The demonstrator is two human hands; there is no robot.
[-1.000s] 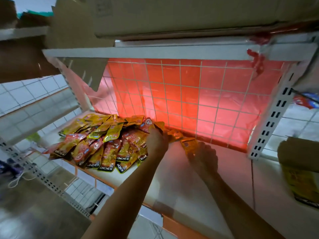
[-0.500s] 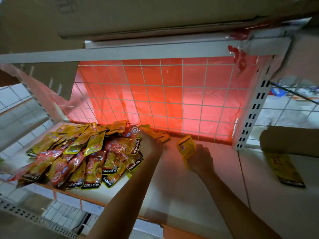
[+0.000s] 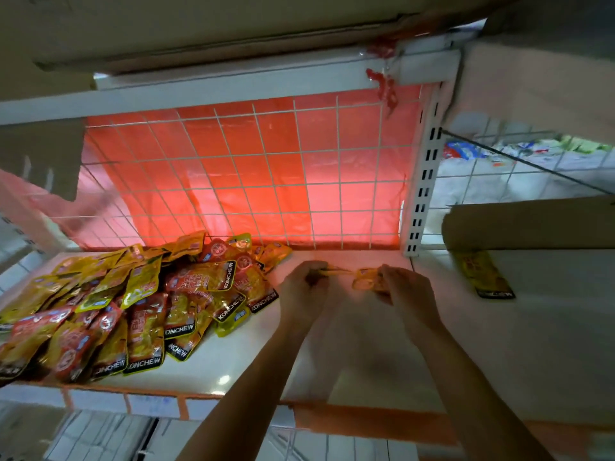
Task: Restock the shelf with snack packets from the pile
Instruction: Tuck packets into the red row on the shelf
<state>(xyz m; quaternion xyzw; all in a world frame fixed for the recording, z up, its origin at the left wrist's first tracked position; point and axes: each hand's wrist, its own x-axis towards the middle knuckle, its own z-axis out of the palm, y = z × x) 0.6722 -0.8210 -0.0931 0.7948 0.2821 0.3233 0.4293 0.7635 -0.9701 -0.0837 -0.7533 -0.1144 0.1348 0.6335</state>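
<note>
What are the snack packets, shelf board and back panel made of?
Snack packets: glossy plastic or foil-laminate film, judging by highlights and creases. Shelf board: smooth white surface, probably painted metal or laminate; it shows a light reflection. Back panel: white coated wire grid, with translucent red plastic sheet behind, glowing and wrinkled.

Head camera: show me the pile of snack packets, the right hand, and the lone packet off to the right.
pile of snack packets [image 3: 146, 321], head view, a packet mid-pile.
right hand [image 3: 406, 291], head view, back of the hand.
lone packet [image 3: 484, 276], head view, middle of its yellow face.
</note>
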